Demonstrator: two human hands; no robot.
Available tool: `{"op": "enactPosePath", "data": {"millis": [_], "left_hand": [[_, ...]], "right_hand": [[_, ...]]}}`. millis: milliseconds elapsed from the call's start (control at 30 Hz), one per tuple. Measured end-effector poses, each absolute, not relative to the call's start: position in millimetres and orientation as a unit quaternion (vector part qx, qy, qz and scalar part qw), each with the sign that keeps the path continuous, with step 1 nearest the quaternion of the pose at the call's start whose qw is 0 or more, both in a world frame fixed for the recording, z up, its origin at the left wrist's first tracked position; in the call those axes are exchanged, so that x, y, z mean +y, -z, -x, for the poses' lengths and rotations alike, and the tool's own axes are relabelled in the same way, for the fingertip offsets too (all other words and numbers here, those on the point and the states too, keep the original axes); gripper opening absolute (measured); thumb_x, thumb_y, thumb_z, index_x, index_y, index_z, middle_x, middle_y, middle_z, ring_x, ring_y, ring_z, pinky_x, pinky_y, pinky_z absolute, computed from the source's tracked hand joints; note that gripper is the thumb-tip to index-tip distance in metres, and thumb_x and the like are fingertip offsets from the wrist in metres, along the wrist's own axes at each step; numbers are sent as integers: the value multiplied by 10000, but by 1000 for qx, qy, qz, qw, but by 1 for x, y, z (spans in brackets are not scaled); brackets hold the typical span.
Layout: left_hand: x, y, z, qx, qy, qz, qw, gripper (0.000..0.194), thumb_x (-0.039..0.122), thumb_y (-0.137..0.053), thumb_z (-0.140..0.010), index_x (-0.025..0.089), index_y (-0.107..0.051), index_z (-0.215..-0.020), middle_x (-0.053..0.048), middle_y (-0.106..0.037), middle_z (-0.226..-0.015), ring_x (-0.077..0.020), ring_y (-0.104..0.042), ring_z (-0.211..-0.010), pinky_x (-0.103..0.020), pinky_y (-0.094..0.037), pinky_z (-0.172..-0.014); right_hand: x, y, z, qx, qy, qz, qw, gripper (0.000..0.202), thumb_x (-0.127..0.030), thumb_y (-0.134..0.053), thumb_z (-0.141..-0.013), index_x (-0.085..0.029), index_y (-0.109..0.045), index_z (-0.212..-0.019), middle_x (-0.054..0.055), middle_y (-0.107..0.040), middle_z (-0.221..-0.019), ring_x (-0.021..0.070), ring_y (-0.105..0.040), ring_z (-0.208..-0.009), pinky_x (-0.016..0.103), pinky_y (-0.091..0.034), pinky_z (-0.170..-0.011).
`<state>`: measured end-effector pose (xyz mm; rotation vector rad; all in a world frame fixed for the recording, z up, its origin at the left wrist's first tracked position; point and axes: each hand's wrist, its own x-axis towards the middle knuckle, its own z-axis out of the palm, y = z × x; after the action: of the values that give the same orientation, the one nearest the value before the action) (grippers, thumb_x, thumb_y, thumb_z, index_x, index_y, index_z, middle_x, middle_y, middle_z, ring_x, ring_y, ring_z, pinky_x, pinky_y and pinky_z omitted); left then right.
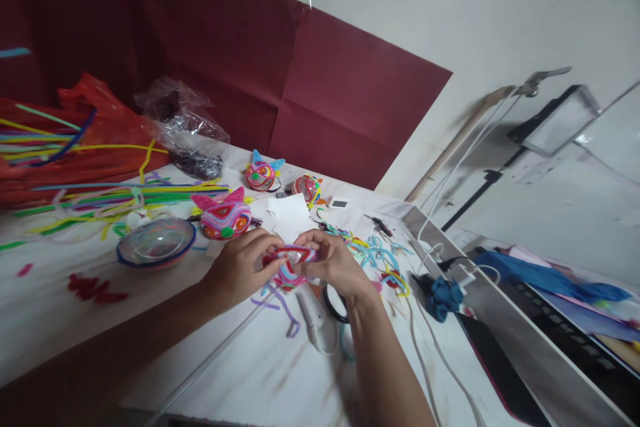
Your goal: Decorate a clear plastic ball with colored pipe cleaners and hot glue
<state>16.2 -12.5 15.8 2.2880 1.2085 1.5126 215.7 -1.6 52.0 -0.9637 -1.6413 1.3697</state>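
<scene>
Between both hands is a small pipe-cleaner craft piece (291, 275) in red, pink and lilac, with a clear, shiny part in its middle. My left hand (245, 265) pinches its left side with thumb and fingers. On the opposite side, the fingers of my right hand (333, 261) are closed on its edge. Curled purple pipe cleaners (287, 313) lie beneath the piece. Just below my right hand are a white corded tool (311, 310) and a black ring (334, 303). A pink-eared animal head of pipe cleaners (226, 215) sits beyond my left hand.
Two smaller animal heads stand behind, one with blue ears (263, 172). At left are a clear bowl (157, 243), red scraps (95, 288), loose pipe cleaners (125, 197) and a red bag (105, 113). Cables (425, 353), a blue scrunchie (445, 298) and a phone-like slab (500, 367) lie right.
</scene>
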Motion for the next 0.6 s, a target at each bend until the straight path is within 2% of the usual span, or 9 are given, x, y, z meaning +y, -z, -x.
{"op": "enactPosePath", "data": {"millis": [267,433,600], "left_hand": [[-17,-20,-17,400,-501,-762,95,46,254,-640,-779,217,-642,-806,3,-654,-697,-147,-576,-605,-252,-478,-621],[-17,-22,-15,400,-491,-771,67,90,197,-558,-795,210,-644,-817,7,-646,-681,-137,-554,-571,-252,-467,-616],[-12,-24,-14,403,-480,-777,49,111,168,-548,-793,203,-651,-776,5,-641,-661,-130,-537,-551,-246,-466,-604]], "right_hand": [[-2,-47,-217,-626,-557,383,388,402,-186,-890,-530,-230,-658,-856,-41,-671,-729,86,-515,-494,225,-393,-474],[-3,-45,-219,-634,-549,379,391,317,-162,-838,-598,-226,-660,-852,-53,-645,-700,85,-520,-505,228,-395,-508],[-4,-45,-219,-624,-559,377,396,355,-111,-838,-564,-220,-659,-850,-54,-642,-675,88,-507,-494,229,-377,-496]]}}
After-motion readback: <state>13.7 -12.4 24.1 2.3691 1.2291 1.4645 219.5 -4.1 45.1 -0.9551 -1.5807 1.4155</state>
